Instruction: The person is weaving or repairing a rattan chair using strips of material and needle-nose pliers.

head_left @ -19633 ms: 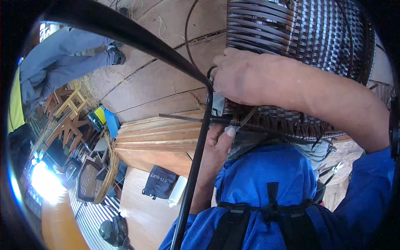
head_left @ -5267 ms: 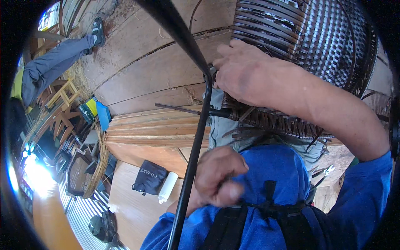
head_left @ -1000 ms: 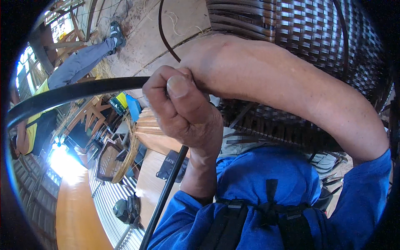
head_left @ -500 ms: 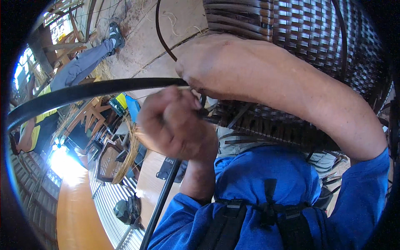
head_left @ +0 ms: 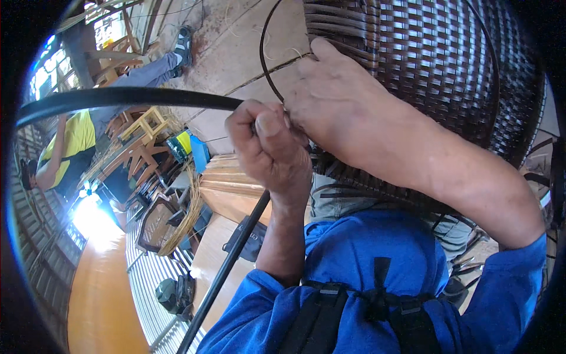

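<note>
The left hand [head_left: 268, 150] was closed in a tight fist around a thin dark strand [head_left: 266, 65], thumb pressed down on top, right at the rim of the woven basket-like piece [head_left: 436, 65] that rested above the person's lap. The right hand [head_left: 336, 97] lay flat over the weave just beside it, fingers curled onto the rim; whether it pinched anything underneath I could not tell. The strand looped up and away in an arc over the wooden floor [head_left: 236, 53]. A thick black rod [head_left: 130, 97] crossed in front of the fist.

To my eye the risks were plain enough: a hard tug could have kinked or snapped the strand at the rim, or the strand could have slid through the fist and slackened the weave. The free loop might also have snagged on the rod.
</note>
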A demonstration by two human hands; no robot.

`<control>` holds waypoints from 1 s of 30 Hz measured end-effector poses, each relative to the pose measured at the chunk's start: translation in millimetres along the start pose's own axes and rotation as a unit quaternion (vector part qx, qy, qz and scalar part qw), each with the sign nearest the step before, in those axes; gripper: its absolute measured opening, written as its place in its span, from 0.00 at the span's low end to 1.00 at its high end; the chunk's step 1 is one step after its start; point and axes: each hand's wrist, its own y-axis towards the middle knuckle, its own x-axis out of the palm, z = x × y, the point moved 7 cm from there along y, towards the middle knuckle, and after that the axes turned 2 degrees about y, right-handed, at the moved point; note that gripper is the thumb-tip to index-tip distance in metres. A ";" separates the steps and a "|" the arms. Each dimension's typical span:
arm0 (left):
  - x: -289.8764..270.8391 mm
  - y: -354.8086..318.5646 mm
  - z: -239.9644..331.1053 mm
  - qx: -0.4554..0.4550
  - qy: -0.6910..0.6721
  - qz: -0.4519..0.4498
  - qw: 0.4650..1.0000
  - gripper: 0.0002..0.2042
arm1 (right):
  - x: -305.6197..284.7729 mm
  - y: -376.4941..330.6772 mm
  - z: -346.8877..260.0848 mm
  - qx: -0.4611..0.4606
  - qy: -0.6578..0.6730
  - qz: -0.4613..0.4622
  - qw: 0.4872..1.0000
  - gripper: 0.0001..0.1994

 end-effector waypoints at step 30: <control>-21.8 -42.3 11.0 0.058 0.003 -0.010 0.998 0.22 | -7.6 -19.4 5.4 0.063 -0.159 0.116 0.978 0.06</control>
